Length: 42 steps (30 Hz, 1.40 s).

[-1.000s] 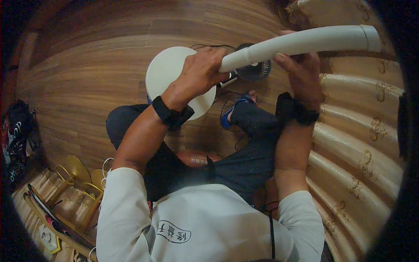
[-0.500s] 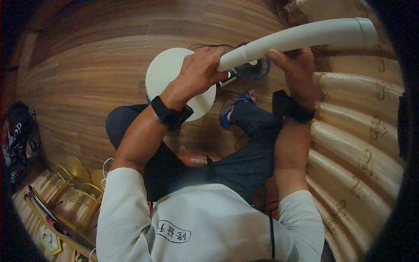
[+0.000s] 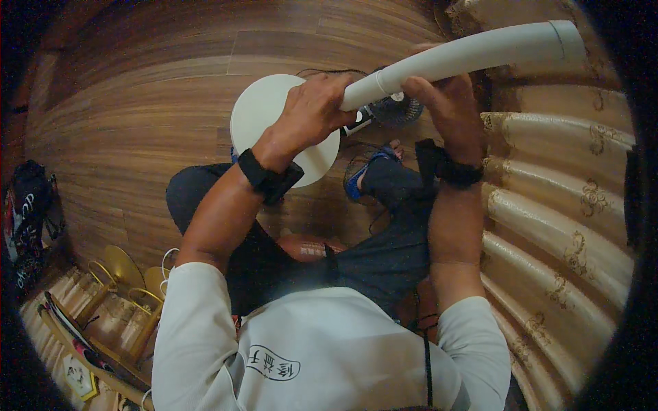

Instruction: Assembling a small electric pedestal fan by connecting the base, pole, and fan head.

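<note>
A long white pipe (image 3: 473,58) slants up from the middle toward the upper right. It has a ring-like joint near its left part and a collar at its far right end. My left hand (image 3: 312,109) is closed round the pipe's left end, which the fingers hide. Just right of the joint, my right hand (image 3: 449,103) grips the pipe from below. Its thumb lies along the near side, and fingertips show past the far side. Below the left hand, a round white disc (image 3: 264,109) stands above the floor, partly covered by my hand and wrist.
A small black fan (image 3: 397,109) lies beyond my foot, under the pipe. Gold patterned curtains (image 3: 555,198) hang along the right. At the lower left are gold-coloured metal pieces (image 3: 123,267) and a black bag (image 3: 31,212). My knees are spread over the wooden floor (image 3: 151,137).
My right hand has slid left along the pipe, closer to the joint. The pipe's far end has shifted slightly left and up. My left hand keeps its place.
</note>
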Each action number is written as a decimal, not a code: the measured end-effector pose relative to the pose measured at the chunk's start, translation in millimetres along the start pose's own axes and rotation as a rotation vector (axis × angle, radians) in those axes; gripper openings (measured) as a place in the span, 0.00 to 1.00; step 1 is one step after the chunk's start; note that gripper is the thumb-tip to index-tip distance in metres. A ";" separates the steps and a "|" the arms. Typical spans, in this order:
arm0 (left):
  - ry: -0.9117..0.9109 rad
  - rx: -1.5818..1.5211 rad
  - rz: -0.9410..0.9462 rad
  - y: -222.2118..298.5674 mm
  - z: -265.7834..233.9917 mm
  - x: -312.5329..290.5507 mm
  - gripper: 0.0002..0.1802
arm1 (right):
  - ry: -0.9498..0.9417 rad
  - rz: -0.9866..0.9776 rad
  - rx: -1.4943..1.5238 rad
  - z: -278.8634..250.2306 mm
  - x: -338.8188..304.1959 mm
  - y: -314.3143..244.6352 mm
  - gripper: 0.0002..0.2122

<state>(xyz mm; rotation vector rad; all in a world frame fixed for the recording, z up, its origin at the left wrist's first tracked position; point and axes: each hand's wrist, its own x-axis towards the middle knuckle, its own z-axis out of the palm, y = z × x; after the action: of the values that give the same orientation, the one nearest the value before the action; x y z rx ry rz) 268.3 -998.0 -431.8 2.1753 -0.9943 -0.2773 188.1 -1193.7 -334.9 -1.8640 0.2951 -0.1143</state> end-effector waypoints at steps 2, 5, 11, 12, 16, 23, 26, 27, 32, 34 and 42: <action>-0.040 0.007 0.017 -0.8 -3.3 4.4 0.28 | 0.029 -0.185 0.173 -0.7 0.3 8.3 0.17; -0.095 0.041 -0.034 2.1 -4.9 6.4 0.27 | -0.009 -0.153 0.108 -4.1 1.5 12.6 0.17; -0.100 0.041 -0.072 -2.3 -7.1 2.2 0.28 | -0.048 0.012 -0.167 3.7 6.6 7.0 0.22; -0.096 0.049 -0.067 -3.8 -6.2 2.7 0.29 | -0.045 -0.025 -0.071 5.0 5.9 8.0 0.21; -0.088 0.051 -0.050 -2.3 -5.9 6.2 0.31 | -0.071 -0.180 0.096 -7.1 6.7 23.2 0.19; -0.058 0.054 -0.077 -9.1 -3.8 4.1 0.31 | -0.075 -0.001 -0.109 5.7 5.9 13.0 0.19; -0.077 0.049 -0.065 -8.9 -4.7 5.4 0.30 | 0.020 -0.172 0.229 11.3 0.9 4.2 0.17; -0.083 0.053 -0.076 -8.5 -4.9 5.6 0.30 | -0.014 -0.126 0.111 6.7 1.8 5.0 0.18; -0.064 0.064 -0.122 -1.3 -9.0 4.1 0.30 | -0.087 0.070 -0.278 -0.5 8.4 8.0 0.21; -0.079 -0.005 -0.109 0.9 -12.4 3.5 0.30 | -0.047 -0.057 -0.018 5.8 2.7 8.4 0.21; -0.077 0.020 -0.089 -4.6 -6.6 3.9 0.26 | -0.045 0.108 -0.101 10.2 2.2 -5.1 0.20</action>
<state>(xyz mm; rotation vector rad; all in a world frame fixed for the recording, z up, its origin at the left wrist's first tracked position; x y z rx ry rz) 276.6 -995.3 -429.8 2.2448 -0.9476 -0.3968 193.3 -1183.4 -333.3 -1.9438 0.3756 0.0169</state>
